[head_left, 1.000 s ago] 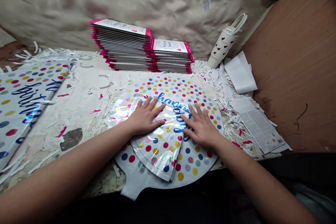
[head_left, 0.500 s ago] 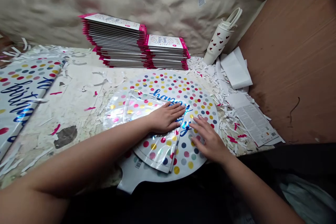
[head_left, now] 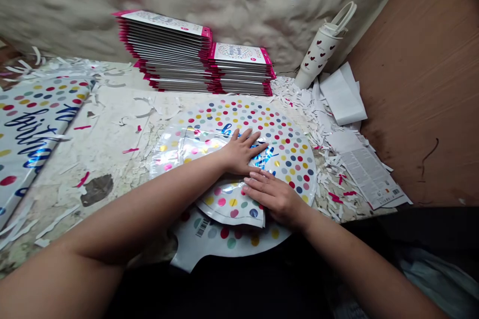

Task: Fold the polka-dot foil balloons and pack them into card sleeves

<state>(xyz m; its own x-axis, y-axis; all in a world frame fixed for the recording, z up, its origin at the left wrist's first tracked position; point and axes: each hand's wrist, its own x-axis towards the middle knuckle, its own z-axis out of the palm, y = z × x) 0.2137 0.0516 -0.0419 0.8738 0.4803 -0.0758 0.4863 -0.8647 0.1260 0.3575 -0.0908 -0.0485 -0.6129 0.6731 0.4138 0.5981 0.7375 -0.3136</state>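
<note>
A round silver foil balloon (head_left: 284,134) with coloured dots and blue lettering lies flat on the worktable. On top of it lies a second, folded dotted balloon (head_left: 228,199). My left hand (head_left: 241,152) presses flat on the fold near the middle, fingers spread. Just below it, my right hand (head_left: 271,194) rests flat on the folded balloon's right edge with its fingers stretched out to the left. Neither hand grips anything.
Two stacks of pink-edged packaged cards (head_left: 198,57) stand at the back. A white tumbler with red hearts (head_left: 318,57) leans at the back right. Paper sheets (head_left: 370,177) and white scraps litter the right. Another dotted balloon (head_left: 30,129) lies at the left.
My left hand slid right across the folded balloon. My right hand moved left and down onto its right edge, and the fold now lies flatter and shorter.
</note>
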